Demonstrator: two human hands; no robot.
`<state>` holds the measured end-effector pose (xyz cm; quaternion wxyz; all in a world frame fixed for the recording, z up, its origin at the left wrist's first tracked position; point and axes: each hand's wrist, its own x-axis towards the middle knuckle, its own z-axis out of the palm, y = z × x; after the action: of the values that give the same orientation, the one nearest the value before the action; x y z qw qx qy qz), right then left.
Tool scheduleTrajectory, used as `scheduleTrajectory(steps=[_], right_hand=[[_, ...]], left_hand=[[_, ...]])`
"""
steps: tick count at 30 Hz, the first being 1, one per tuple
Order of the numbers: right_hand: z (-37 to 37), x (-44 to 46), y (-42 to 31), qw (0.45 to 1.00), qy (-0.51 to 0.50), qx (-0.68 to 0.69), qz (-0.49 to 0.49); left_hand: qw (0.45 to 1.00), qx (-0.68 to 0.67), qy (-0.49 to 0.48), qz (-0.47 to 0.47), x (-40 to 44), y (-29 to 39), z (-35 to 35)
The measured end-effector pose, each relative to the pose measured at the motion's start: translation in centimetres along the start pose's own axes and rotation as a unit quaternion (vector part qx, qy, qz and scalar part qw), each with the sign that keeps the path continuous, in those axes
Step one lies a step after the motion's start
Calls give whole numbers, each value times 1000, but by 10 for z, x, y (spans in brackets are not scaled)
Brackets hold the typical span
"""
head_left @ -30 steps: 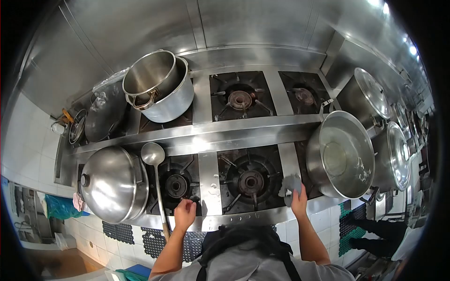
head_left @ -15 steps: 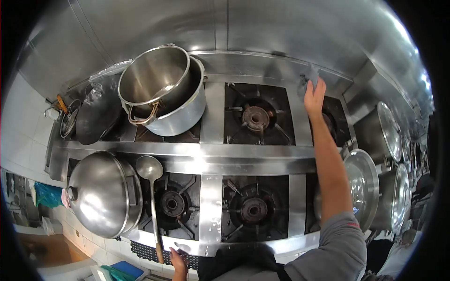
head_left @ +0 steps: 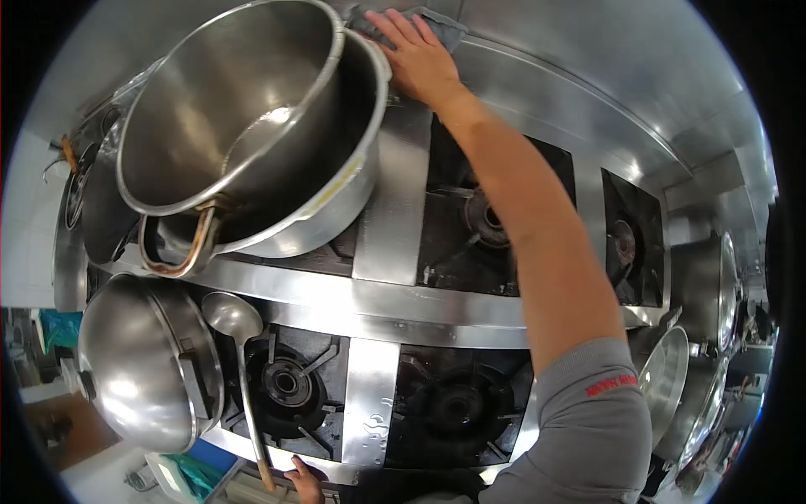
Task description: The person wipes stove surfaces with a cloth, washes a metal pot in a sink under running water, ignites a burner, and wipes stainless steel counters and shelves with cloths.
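Note:
At the top, my right hand (head_left: 417, 60) holds a grey cloth (head_left: 438, 29) against the metal back panel, its fingers stretched across the cloth. Close to its left stands a large metal pot (head_left: 336, 206), with a second steel pot (head_left: 210, 109) tilted inside it. My left hand (head_left: 304, 485) is low at the stove's front edge; only a thumb or finger and part of the hand show, and the rest is hidden. Just left of it lies the wooden-ended handle of a ladle (head_left: 234, 316), which rests across a front burner and is apart from the hand.
A domed steel lid (head_left: 138, 370) leans at the front left, with a dark wok (head_left: 109, 206) behind it. Bare burners (head_left: 460, 405) sit in the middle. Several lidded pots (head_left: 703, 286) and a shallow metal pan (head_left: 667, 382) line the right side.
My right hand has moved left along the back panel with the grey cloth, from beyond the back burners to beside the nested pots. The view has shifted closer; my left hand stays by the front edge.

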<state>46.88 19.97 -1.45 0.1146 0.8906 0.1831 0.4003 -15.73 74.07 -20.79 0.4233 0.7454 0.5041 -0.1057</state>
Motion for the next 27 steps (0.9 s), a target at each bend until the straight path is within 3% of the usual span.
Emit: scheduleTrajectory(steps=[1,3,4,7,8,9,10,11,13,16,17,18,20,21,23,24,25,27], right_hand=[[-8,-13,18,1000,-6,-6,2],[-40,-54,71,973,-94,-120,-171],[-64,-81,99,952,-185,-148,-192],[-125,-189,185,878,-410,-206,-136],[-135,-214,205,865,-437,-213,-128],[-145,-239,226,850,-463,-219,-121],[-154,-263,246,835,-489,-225,-113],[-152,-271,254,837,-486,-216,-128],[-137,-251,238,851,-453,-185,-188],[-97,-160,169,857,-478,-99,-166],[-74,-144,160,884,-382,-87,-255],[-57,-119,135,889,-379,-75,-246],[-19,-77,86,918,-280,-71,-272],[1,-58,69,935,-209,17,-287],[29,-33,40,949,-110,106,-276],[25,-24,26,952,-171,69,-243],[20,-22,24,951,-200,57,-230],[14,-22,21,944,-256,29,-204]], left_hand=[[999,10,-26,-30,-1,8,-2],[997,-5,-76,18,-18,24,-3],[998,11,-69,10,-17,22,-3],[998,34,-55,-13,-3,5,-15],[910,296,-50,285,2,-20,-35],[672,510,-38,535,4,-40,-52],[725,541,-97,414,9,-47,-64],[726,542,-100,411,10,-50,-64],[806,424,-159,381,15,-55,-61],[889,231,-237,316,22,-60,-54],[907,162,-259,291,23,-61,-50],[906,163,-261,292,25,-63,-47],[945,222,-209,116,26,-67,-43],[945,223,-207,120,24,-64,-45],[864,241,-232,375,15,-57,-50],[784,318,-167,506,10,-43,-45],[783,315,-165,511,11,-43,-43],[912,86,-282,286,9,-41,-40]])
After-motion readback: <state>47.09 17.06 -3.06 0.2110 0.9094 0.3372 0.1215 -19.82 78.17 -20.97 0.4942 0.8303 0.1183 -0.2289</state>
